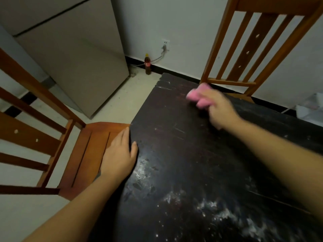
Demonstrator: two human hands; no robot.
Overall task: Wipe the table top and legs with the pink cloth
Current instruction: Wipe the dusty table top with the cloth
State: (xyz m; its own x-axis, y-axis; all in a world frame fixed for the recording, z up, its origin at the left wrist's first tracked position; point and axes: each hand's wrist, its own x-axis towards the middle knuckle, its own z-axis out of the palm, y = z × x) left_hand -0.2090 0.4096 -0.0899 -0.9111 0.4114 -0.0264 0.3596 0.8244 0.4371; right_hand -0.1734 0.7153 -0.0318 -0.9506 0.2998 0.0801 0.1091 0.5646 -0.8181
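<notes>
A dark, scratched wooden table top (183,154) fills the lower right, with white smears and specks towards the near side. My right hand (216,109) grips a bunched pink cloth (197,95) over the far part of the top, near its back edge; the hand is blurred. My left hand (120,154) rests on the table's left edge, fingers straight, thumb lying on the top. The table legs are hidden.
A wooden chair (83,154) stands tight against the table's left edge. A second wooden chair (253,41) stands behind the far edge. A beige cabinet (78,58) is at the back left. A brown bottle (147,64) stands on the floor by the wall, under a socket.
</notes>
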